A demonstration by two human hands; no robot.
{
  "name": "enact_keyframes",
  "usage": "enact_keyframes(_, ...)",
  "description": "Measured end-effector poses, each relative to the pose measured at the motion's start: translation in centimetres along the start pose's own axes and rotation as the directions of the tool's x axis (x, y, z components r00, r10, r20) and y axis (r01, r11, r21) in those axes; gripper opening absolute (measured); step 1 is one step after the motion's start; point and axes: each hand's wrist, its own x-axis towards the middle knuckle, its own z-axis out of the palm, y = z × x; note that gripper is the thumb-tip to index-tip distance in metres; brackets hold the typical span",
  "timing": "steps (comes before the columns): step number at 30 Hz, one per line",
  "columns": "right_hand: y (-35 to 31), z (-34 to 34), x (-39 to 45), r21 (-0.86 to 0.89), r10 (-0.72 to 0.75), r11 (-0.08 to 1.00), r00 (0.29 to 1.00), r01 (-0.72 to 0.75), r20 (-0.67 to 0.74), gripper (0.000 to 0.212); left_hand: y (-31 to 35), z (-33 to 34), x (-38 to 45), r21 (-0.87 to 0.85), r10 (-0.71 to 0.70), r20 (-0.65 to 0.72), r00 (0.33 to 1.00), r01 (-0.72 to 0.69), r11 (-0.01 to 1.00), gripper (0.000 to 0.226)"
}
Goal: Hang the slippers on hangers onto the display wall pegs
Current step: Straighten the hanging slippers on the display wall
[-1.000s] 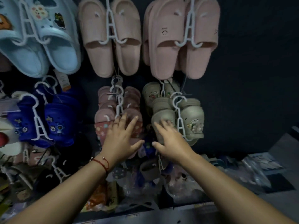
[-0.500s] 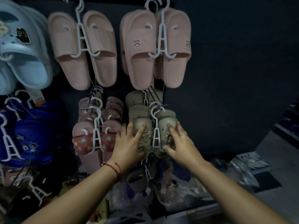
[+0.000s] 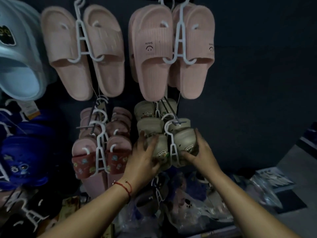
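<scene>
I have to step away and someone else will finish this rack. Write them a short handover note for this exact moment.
Left hand grips the left beige slipper of the front pair; right hand grips the right beige slipper. Their white hanger has its hook at the tip of the peg, with more beige pairs behind it. Whether the hook is fully seated is unclear.
Done: pink slippers hang on the row above.
Left: check the hook, release your grip, then hang the pairs lying below.
</scene>
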Motion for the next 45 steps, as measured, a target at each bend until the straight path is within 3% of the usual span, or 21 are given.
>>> enact_keyframes(6,1.0,0.5,3.2,0.118,-0.076,0.991,0.995,0.068,0.07,0.095,0.9,1.5,2.3,0.016,-0.123,-0.038,0.992,0.124,0.992,0.094)
enact_keyframes(14,0.7,0.6,8.9,0.055,-0.029,0.998,0.984,0.019,0.178,0.101,1.5,2.5,7.2,-0.005,-0.3,0.005,0.954,0.3,0.954,0.1)
enact_keyframes(20,0.9,0.6,10.7,0.082,-0.025,0.997,0.972,0.006,0.232,0.107,0.7,1.8,8.9,-0.105,-0.351,0.085,0.933,0.358,0.928,0.103)
enact_keyframes(24,1.2,1.1,10.1,0.195,0.027,0.978,0.977,-0.068,0.21,0.109,0.9,1.6,8.1,-0.239,-0.348,0.056,0.936,0.351,0.905,0.105)
enact_keyframes(27,2.1,1.3,9.5,0.387,0.06,0.911,0.975,-0.142,0.215,0.093,0.3,2.2,7.4,-0.459,-0.396,-0.004,0.918,0.35,0.816,0.112)
enact_keyframes(29,2.2,1.2,8.8,0.465,0.144,0.843,0.946,-0.271,0.29,0.078,-0.4,2.7,6.8,-0.683,-0.463,-0.05,0.885,0.307,0.662,0.11)
enact_keyframes(31,3.8,2.0,8.9,0.541,0.282,0.736,0.911,-0.406,0.3,0.093,-0.1,3.0,6.2,-0.819,-0.534,-0.046,0.844,0.274,0.505,0.097)
enact_keyframes(34,8.3,4.9,10.7,0.677,0.337,0.596,0.9,-0.432,0.277,0.101,0.9,3.5,5.6,-0.907,-0.549,0.004,0.836,0.235,0.349,0.096)
enact_keyframes(39,1.0,3.5,7.7,0.661,0.308,0.625,0.91,-0.414,0.279,0.071,2.1,3.4,6.2,-0.913,-0.559,-0.011,0.829,0.22,0.344,0.078)
enact_keyframes(43,0.3,2.3,7.3,0.633,0.217,0.711,0.952,-0.306,0.217,0.077,1.6,2.8,6.2,-0.909,-0.56,-0.038,0.828,0.204,0.364,0.08)
enact_keyframes(45,0.7,2.6,7.1,0.59,0.17,0.761,0.961,-0.269,0.218,0.06,1.4,2.9,6.2,-0.899,-0.538,-0.034,0.843,0.209,0.385,0.082)
